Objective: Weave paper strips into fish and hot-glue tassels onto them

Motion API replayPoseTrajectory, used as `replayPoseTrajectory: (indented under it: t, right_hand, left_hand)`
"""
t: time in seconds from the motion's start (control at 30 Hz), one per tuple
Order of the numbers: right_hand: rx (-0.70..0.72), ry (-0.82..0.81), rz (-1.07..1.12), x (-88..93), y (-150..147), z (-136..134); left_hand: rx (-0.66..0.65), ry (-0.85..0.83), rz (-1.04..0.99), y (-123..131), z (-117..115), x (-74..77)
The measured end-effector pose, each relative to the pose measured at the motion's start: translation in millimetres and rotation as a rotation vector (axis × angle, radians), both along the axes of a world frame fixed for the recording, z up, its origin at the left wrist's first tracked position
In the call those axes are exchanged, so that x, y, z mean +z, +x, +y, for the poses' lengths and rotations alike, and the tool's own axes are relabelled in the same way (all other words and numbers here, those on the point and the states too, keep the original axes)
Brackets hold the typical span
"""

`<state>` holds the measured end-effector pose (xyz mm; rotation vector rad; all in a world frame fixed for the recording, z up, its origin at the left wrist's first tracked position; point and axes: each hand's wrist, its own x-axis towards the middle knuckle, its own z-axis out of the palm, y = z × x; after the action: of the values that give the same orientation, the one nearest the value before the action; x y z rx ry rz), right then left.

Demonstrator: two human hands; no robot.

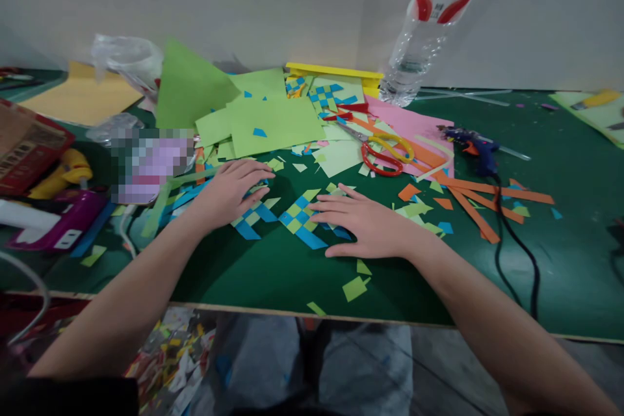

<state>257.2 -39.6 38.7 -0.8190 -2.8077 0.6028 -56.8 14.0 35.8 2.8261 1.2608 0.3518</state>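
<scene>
- The middle woven paper piece (297,215), blue and green, lies flat on the table (263,276) in the gap between the hands.
- It is nearer the right grip (368,221): the fingertips come over its right edge, while its left tip points toward the other woven piece (252,224).
- Its long axis seems to run roughly left to right, with one blue strip slanting toward the person; the fingers cover part of it, so I can't be sure.
- The right grip is spread, palm down, with nothing visibly pinched.
- The left grip (238,187) is loosely unfolded, thumb apart from the fingers, above and just beyond the other woven piece; whether it touches is hidden.
- From the right grip, the middle woven paper piece lies to the left; from the left grip, to the right and slightly nearer the person.
</scene>
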Motion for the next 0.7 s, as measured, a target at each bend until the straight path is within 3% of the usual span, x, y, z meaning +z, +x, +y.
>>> replayPoseTrajectory:
  t: [0.17, 0.23, 0.33, 0.43, 0.53, 0.6, 0.7]
  right_hand:
    - [-0.011, 0.061, 0.12, 8.8, 4, 3]
    - [-0.123, 0.174, 0.252, 13.5, 11, 8]
    - [-0.51, 0.486, 0.396, 21.6, 37, 21]
    - [-1.001, 0.736, 0.319, 26.8, 76, 39]
    - [-1.405, 0.749, 0.136, 23.5, 116, 52]
    - [-1.627, 0.654, 0.002, 15.6, 138, 55]
    - [-1.785, 0.545, -0.175, -0.9, 164, 55]
  left_hand:
    - [0.038, 0.004, 0.078, -8, 3, -5.5]
    - [0.046, 0.019, 0.082, -7, 3, -8.3]
    - [0.046, 0.039, 0.067, -6, 2, -11.6]
    - [0.058, 0.053, 0.044, -7, 3, -13.1]
    - [0.124, 0.061, 0.012, -11, 7, -12.3]
    - [0.193, 0.065, -0.039, -14, 9, -10.4]
    - [0.293, 0.092, -0.24, -17, 11, -5.3]
